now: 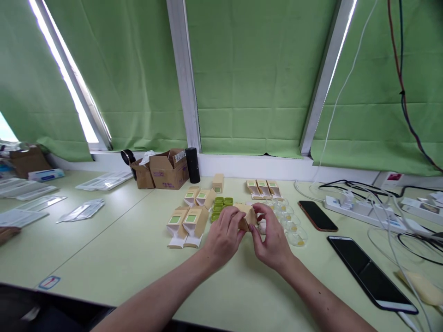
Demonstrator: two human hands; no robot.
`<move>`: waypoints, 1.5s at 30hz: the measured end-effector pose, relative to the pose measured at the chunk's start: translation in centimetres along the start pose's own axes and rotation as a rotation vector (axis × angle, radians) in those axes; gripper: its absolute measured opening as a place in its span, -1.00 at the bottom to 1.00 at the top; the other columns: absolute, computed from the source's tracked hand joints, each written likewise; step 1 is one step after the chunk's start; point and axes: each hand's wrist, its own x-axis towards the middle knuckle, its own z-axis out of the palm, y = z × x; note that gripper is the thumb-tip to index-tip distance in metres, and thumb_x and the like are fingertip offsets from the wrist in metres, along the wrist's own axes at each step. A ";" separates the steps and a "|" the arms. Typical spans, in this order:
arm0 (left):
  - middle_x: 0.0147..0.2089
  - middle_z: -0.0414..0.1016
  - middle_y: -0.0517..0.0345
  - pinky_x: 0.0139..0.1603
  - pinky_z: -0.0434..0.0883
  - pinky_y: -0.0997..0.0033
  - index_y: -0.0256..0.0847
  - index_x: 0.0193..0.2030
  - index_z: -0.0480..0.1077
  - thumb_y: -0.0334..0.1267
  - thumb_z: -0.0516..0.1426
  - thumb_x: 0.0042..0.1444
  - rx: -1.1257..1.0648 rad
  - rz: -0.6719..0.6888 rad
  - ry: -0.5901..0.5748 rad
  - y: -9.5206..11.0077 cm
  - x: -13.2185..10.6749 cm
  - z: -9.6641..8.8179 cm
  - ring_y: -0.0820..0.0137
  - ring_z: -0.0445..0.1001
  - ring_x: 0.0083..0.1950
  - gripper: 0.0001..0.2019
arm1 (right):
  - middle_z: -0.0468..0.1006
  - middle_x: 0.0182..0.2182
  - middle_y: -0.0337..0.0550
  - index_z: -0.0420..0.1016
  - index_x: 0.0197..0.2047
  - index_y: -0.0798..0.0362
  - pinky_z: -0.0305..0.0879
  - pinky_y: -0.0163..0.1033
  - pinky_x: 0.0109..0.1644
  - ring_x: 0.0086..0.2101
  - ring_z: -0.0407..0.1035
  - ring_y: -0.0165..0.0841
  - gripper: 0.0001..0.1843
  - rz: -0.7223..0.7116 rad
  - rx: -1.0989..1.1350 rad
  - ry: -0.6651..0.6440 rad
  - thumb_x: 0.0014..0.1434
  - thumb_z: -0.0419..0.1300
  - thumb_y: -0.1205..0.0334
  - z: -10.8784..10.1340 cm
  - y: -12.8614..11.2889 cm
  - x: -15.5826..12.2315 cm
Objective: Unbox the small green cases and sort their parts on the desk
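A small kraft cardboard box (247, 215) is held between both hands above the middle of the table. My left hand (224, 233) grips it from the left with bent fingers. On the other side, the thumb and fingers of my right hand (272, 240) pinch its edge. Several kraft boxes with green labels and open white flaps (195, 222) lie to the left. Small green square cups (217, 208) sit just behind my left hand. Clear round plastic cups (292, 226) with yellowish spots stand beside my right hand, and a small white item is partly hidden behind it.
Three kraft boxes (263, 188) and one upright box (218, 183) stand farther back. Two phones (370, 272), a power strip (367, 214) and tangled cables occupy the right. Brown cartons (169, 169), a black cylinder (192, 165) and clear plastic trays (104, 180) are at left.
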 end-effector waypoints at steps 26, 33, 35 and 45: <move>0.08 0.45 -0.15 -0.02 0.57 0.16 -0.24 0.20 0.24 -0.47 0.09 0.27 0.101 0.052 -0.031 0.0 -0.5 0.1 0.13 0.50 0.10 -0.63 | 0.48 0.02 0.15 -0.07 0.30 0.04 0.56 0.01 -0.17 -0.13 0.56 -0.10 -0.39 0.035 -0.115 -0.072 0.24 0.05 0.40 1.3 0.8 -1.0; 0.18 0.41 -0.19 0.15 0.54 0.03 -0.21 0.27 0.15 -0.46 0.17 0.20 -0.083 -0.093 -0.045 -0.2 -0.9 0.2 0.07 0.43 0.25 -0.48 | 0.44 0.12 0.17 0.01 0.29 -0.01 0.59 -0.02 -0.08 0.02 0.55 -0.13 -0.53 0.037 -0.019 0.001 0.37 0.04 0.34 0.3 0.3 -0.2; 0.18 0.40 -0.19 0.17 0.52 0.01 -0.19 0.27 0.14 -0.46 0.18 0.21 -0.143 -0.105 -0.030 -0.3 -0.9 0.2 0.08 0.42 0.26 -0.47 | 0.46 0.12 0.13 0.05 0.28 -0.03 0.58 -0.02 -0.05 0.00 0.56 -0.16 -0.55 0.044 0.030 0.054 0.39 0.06 0.31 0.0 0.3 0.0; 0.15 0.36 -0.14 -0.03 0.57 0.16 -0.13 0.15 0.23 -0.44 0.16 0.24 -0.209 -0.138 -0.055 0.1 -0.5 -0.3 0.15 0.48 0.13 -0.62 | 0.54 -0.04 0.03 0.38 0.10 -0.03 0.48 0.15 0.08 0.00 0.46 -0.10 -0.64 -0.189 -0.141 0.412 0.28 0.15 0.46 -1.7 1.6 1.7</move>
